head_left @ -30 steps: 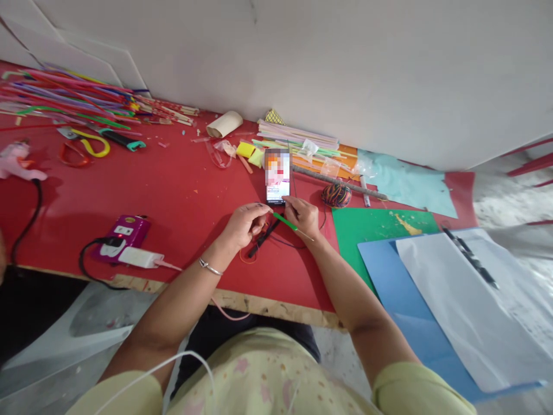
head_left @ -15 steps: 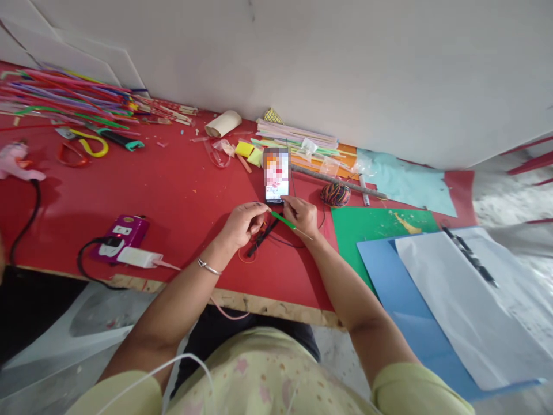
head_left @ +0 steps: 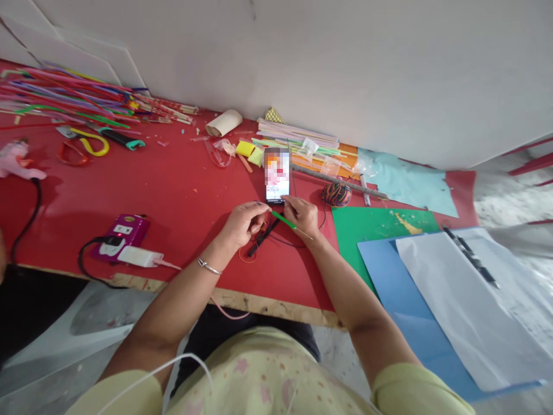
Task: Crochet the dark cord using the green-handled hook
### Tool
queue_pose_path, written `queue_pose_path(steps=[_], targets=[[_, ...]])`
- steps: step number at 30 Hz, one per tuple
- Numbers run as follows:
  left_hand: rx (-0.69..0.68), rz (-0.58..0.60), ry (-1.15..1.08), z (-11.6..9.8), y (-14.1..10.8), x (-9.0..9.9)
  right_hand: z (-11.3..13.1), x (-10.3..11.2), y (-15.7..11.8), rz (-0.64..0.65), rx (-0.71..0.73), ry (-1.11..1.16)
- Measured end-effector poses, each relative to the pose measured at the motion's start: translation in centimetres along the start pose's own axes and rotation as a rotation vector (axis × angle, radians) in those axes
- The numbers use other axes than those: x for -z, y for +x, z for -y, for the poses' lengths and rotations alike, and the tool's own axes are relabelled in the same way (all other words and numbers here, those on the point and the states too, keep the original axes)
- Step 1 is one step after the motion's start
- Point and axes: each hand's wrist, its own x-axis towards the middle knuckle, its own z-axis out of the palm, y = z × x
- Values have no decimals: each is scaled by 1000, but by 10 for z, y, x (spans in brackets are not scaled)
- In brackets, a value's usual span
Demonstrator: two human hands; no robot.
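A thin tool with a green handle and a metal tip (head_left: pixel 284 220) slants between my hands. My right hand (head_left: pixel 301 215) is closed round its middle, with a fingertip at the lower edge of a lit phone (head_left: pixel 277 176). My left hand (head_left: pixel 245 223) is pinched at the tool's upper left end; what lies between its fingertips is too small to make out. Below the hands a black stick (head_left: pixel 262 237) lies on the red table (head_left: pixel 173 196), beside a thin orange thread loop. A ball of multicoloured yarn (head_left: pixel 336 195) sits right of the phone.
A purple power socket (head_left: pixel 129 233) with plugs and cables is at left. Scissors (head_left: pixel 93 142), pipe cleaners (head_left: pixel 64 98) and a cardboard tube (head_left: pixel 224 123) lie farther back. A long stick (head_left: pixel 341 180) crosses behind the yarn. Green sheet (head_left: pixel 384 230) and blue folder (head_left: pixel 401 300) are at right.
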Motion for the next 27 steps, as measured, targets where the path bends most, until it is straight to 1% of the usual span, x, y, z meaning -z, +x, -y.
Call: queue_pose_path(steps=[12,21,24,27], targets=[[2,-4,-2,1,1,1,-2,-2,-1,-1,-3,-28],[-14,21,67,0,-1,-2,0,-6,3,-5,-19,-47],[-32,-1,84,0,3,0,0,-6,2,-23,-56,-50],[-29,-3,120,2,5,0,3,-5,2,-20,-152,-75]])
